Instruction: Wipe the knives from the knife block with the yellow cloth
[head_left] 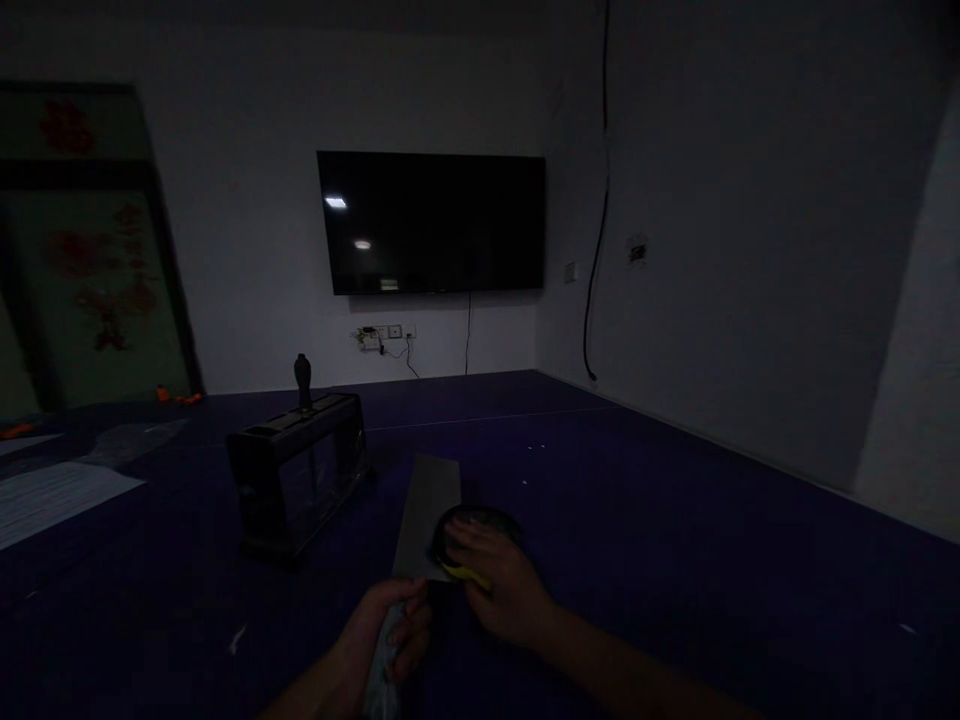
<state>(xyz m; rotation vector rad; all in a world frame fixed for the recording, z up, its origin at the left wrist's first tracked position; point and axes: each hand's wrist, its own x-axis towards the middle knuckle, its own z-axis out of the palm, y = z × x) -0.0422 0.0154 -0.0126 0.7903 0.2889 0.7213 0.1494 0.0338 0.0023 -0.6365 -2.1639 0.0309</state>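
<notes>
Wrapped around the pale handle of a kitchen cleaver, my left hand (396, 625) is closed. The cleaver's broad grey blade (431, 500) points away from me, above the dark blue surface. My right hand (506, 585) grips a dark round thing with a yellow edge (471, 576) and holds it against the right side of the blade. Its exact kind is hard to make out in the dim light, and my fingers cover part of it. Left of the blade stands a black knife-block-like stand (322, 480) with clear sides and a dark knob-shaped handle (302, 378) rising from its top.
A wide dark blue surface (637, 570) stretches to the walls, with small white scraps on it. Printed paper (56, 497) and clear plastic film (139, 440) lie at left. A television (435, 225) hangs on the far wall above sockets and cables. A black cable (598, 240) hangs at right.
</notes>
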